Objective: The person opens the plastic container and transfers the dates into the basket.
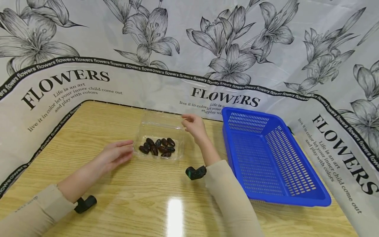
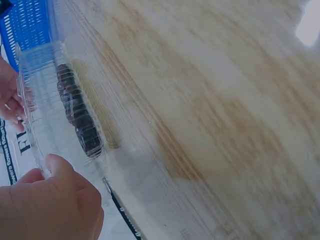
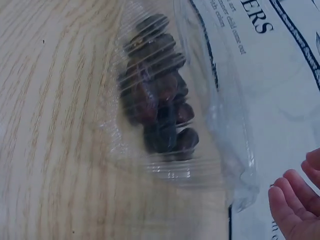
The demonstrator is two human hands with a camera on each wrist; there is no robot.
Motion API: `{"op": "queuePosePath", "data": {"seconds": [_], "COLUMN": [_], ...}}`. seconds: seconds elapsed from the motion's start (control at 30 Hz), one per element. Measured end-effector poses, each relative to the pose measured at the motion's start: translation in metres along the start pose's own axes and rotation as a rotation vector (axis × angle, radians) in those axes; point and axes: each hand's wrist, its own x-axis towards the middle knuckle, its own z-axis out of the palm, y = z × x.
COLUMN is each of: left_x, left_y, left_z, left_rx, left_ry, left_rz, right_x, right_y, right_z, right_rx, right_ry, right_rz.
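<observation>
**Clear Box of Dark Fruit Sits Lid-Up Between My Two Hands**

My left hand [image 1: 116,154] reaches to the left side of a clear plastic box [image 1: 179,149], its fingers fairly straight; how firmly they touch the wall, I cannot tell. My right hand [image 1: 193,126] hangs beside the right edge of the raised lid [image 1: 163,123], fingers loosely bent and pinching nothing; the right wrist view shows a gap between fingertips and plastic. The box rests on the table near its far edge, with the dark, date-like fruits [image 1: 154,150] lying loose inside.

I judge the box very light, its thin walls springy and liable to buckle or crack under a hard squeeze. The smooth plastic could slide under dry fingertips, so I would hold it low by opposite side walls, where the ribs should stiffen it, and handle the lid by its rim. The fruits, glossy, wrinkled ovals, look soft and perhaps tacky; a gentle pinch across the middle should suit them.

To the right stands a deep blue basket [image 1: 290,201] of slotted, probably stiffer plastic. Beneath runs the tabletop's [image 1: 142,197] pale wood grain; behind hangs a creased, flower-printed sheet [image 1: 142,89].
</observation>
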Motion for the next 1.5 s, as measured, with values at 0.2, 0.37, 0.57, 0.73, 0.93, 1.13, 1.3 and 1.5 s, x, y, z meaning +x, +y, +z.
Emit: {"op": "queuePosePath", "data": {"seconds": [0.2, 0.37, 0.57, 0.73, 0.93, 1.13, 1.3, 1.5], "left_x": [0.001, 0.001, 0.002, 0.003, 0.004, 0.004, 0.005, 0.005], "left_y": [0.001, 0.001, 0.001, 0.0, -0.001, -0.001, -0.001, -0.001], "left_z": [-0.002, -0.002, -0.002, -0.004, -0.005, -0.005, -0.005, -0.006], "left_rx": [0.004, 0.018, 0.026, 0.021, 0.012, 0.029, 0.041, 0.022], "left_ry": [-0.032, -0.039, -0.047, -0.048, -0.052, -0.05, -0.049, -0.05], "left_rz": [0.03, 0.037, 0.042, 0.05, 0.058, 0.061, 0.06, 0.063], "right_x": [-0.01, -0.016, -0.022, -0.025, -0.027, -0.028, -0.027, -0.021], "right_y": [-0.015, -0.018, -0.01, -0.006, -0.004, 0.001, 0.005, 0.005], "right_z": [0.008, 0.022, 0.043, 0.054, 0.061, 0.066, 0.068, 0.066], "right_rx": [-0.191, -0.525, -0.925, -1.07, -1.132, -1.183, -1.168, -1.067], "right_ry": [-0.189, -0.327, -0.296, -0.265, -0.202, -0.143, -0.125, -0.169], "right_rz": [-0.057, -0.158, -0.264, -0.247, -0.276, -0.323, -0.323, -0.256]}}
